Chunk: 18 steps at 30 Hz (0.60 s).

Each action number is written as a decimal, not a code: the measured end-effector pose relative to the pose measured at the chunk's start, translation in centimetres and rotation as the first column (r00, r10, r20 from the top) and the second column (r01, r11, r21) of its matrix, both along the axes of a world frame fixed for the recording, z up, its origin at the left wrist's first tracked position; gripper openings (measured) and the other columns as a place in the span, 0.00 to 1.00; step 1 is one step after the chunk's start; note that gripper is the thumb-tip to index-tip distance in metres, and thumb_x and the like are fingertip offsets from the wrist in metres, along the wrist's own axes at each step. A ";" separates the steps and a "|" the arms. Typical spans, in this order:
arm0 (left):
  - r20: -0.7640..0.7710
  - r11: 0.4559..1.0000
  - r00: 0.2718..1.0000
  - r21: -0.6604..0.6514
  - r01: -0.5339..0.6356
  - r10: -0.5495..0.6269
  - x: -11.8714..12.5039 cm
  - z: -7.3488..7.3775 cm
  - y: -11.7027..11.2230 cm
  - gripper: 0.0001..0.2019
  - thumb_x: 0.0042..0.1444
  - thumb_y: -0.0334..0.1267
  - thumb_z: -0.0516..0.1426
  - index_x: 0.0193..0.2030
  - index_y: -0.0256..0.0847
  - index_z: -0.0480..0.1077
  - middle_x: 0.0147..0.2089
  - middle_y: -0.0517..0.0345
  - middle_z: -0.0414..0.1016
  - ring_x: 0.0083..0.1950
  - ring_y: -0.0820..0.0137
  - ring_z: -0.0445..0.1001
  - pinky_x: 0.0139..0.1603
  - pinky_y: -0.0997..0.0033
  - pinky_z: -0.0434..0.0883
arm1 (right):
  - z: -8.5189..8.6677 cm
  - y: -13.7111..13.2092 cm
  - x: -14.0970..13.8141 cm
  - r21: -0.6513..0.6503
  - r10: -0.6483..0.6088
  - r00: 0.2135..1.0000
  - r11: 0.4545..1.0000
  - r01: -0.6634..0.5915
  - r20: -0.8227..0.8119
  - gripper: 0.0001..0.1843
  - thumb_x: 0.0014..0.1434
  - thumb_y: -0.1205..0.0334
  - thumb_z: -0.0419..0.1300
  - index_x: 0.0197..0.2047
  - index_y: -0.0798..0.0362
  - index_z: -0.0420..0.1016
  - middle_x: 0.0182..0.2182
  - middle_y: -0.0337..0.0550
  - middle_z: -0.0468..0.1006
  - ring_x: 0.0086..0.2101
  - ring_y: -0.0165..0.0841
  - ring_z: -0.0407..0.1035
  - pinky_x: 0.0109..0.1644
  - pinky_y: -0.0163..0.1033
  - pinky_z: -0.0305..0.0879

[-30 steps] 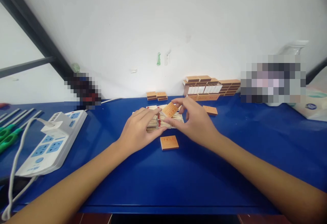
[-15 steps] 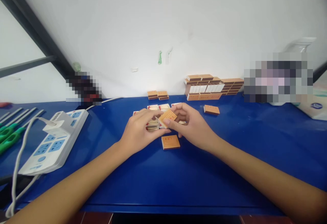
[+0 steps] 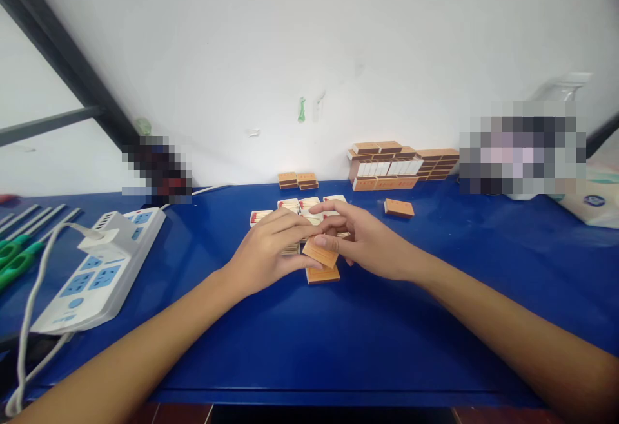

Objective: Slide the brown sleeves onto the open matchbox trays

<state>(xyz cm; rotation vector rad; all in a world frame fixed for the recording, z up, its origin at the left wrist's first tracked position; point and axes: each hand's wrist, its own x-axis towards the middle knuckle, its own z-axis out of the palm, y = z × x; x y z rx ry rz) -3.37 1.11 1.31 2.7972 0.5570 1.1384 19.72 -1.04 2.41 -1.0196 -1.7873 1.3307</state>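
My right hand (image 3: 367,242) pinches an orange matchbox (image 3: 320,252) by its edge and holds it just above a second orange matchbox (image 3: 322,274) lying on the blue table (image 3: 300,340). Resting beside it, my left hand (image 3: 267,250) has its fingers curled over a small bundle of matches (image 3: 290,249), and its fingertips touch the held box. Behind both hands lie several open trays of matches (image 3: 289,205) with red heads.
A white power strip (image 3: 97,268) with a plugged cable lies at the left, with green-handled tools (image 3: 17,253) beyond it. Stacked matchboxes (image 3: 401,165) stand against the wall, a small stack (image 3: 298,180) and one single box (image 3: 399,208) nearer.
My right hand has brought the orange matchbox down from over the match trays to just above the box lying on the table. My left hand stayed on the matches.
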 end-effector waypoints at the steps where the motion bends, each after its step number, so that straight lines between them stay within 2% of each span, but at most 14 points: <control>1: 0.007 1.000 1.000 -0.007 -0.019 0.019 0.0 0.1 -0.1 0.21 0.60 0.45 0.70 0.57 0.44 0.74 0.49 0.53 0.82 0.49 0.62 0.78 0.51 0.57 0.76 | -0.2 0.0 -0.1 0.012 -0.019 1.000 1.000 0.019 0.001 0.28 0.65 0.48 0.67 0.63 0.48 0.67 0.45 0.47 0.82 0.38 0.35 0.75 0.27 0.36 0.71; 3: 0.045 0.994 0.993 -0.012 -0.112 0.112 0.0 0.2 -0.2 0.18 0.59 0.43 0.70 0.53 0.42 0.75 0.47 0.52 0.82 0.47 0.62 0.77 0.49 0.58 0.76 | -0.5 0.2 -0.2 0.048 -0.138 0.990 0.989 0.139 -0.031 0.25 0.66 0.45 0.65 0.60 0.49 0.70 0.44 0.47 0.81 0.37 0.35 0.75 0.28 0.36 0.71; 5: 0.086 0.971 0.968 -0.012 -0.237 0.237 0.0 0.3 -0.2 0.16 0.58 0.41 0.70 0.50 0.41 0.75 0.45 0.53 0.82 0.45 0.62 0.77 0.48 0.58 0.75 | -0.6 0.3 -0.3 0.076 -0.328 0.939 0.939 0.336 -0.103 0.22 0.66 0.42 0.64 0.52 0.50 0.72 0.40 0.45 0.80 0.35 0.33 0.73 0.27 0.36 0.69; 7: 0.110 0.947 0.940 -0.017 -0.322 0.322 -0.1 0.3 -0.1 0.15 0.57 0.38 0.70 0.49 0.41 0.75 0.45 0.54 0.82 0.45 0.62 0.76 0.47 0.59 0.75 | -0.5 0.2 -0.4 0.047 -0.433 0.890 0.895 0.443 -0.146 0.22 0.66 0.38 0.62 0.44 0.50 0.73 0.33 0.41 0.76 0.29 0.30 0.70 0.24 0.35 0.64; 8: 0.118 0.942 0.935 -0.016 -0.336 0.336 -0.1 0.3 -0.1 0.15 0.56 0.37 0.70 0.49 0.41 0.75 0.45 0.54 0.82 0.45 0.62 0.76 0.46 0.59 0.75 | -0.4 0.0 -0.5 0.012 -0.421 0.896 0.904 0.427 -0.141 0.23 0.66 0.36 0.61 0.42 0.50 0.73 0.29 0.39 0.73 0.26 0.29 0.67 0.22 0.34 0.61; 10: 0.129 0.945 0.937 -0.005 -0.327 0.325 -0.1 0.2 0.0 0.15 0.56 0.37 0.70 0.49 0.41 0.75 0.44 0.54 0.82 0.44 0.63 0.76 0.45 0.60 0.75 | -0.1 -0.4 -0.7 -0.058 -0.305 0.947 0.952 0.301 -0.101 0.24 0.66 0.35 0.60 0.41 0.50 0.75 0.24 0.35 0.69 0.21 0.27 0.62 0.20 0.34 0.55; 12: 0.134 0.956 0.948 0.016 -0.294 0.289 -0.1 0.1 0.0 0.14 0.57 0.37 0.70 0.49 0.41 0.76 0.44 0.55 0.82 0.43 0.64 0.76 0.45 0.60 0.75 | 0.1 -0.8 -0.9 -0.072 -0.201 0.977 0.978 0.196 -0.067 0.22 0.65 0.37 0.63 0.42 0.50 0.76 0.22 0.33 0.68 0.20 0.27 0.60 0.20 0.34 0.53; 15: 0.128 0.962 0.957 0.048 -0.270 0.262 0.0 0.0 -0.1 0.15 0.60 0.42 0.69 0.50 0.41 0.76 0.44 0.53 0.82 0.43 0.64 0.77 0.45 0.60 0.75 | 0.0 -0.8 -0.9 -0.008 -0.203 0.979 0.979 0.203 -0.024 0.20 0.64 0.41 0.66 0.40 0.51 0.78 0.22 0.33 0.68 0.21 0.26 0.59 0.24 0.35 0.54; 18: 0.091 0.962 0.961 0.054 -0.267 0.262 -0.1 -0.2 0.0 0.18 0.61 0.47 0.69 0.52 0.39 0.77 0.45 0.51 0.82 0.43 0.63 0.77 0.45 0.59 0.76 | -0.1 -0.4 -0.6 0.023 -0.223 0.975 0.975 0.223 0.010 0.21 0.64 0.41 0.65 0.35 0.52 0.77 0.22 0.34 0.69 0.22 0.26 0.59 0.24 0.35 0.54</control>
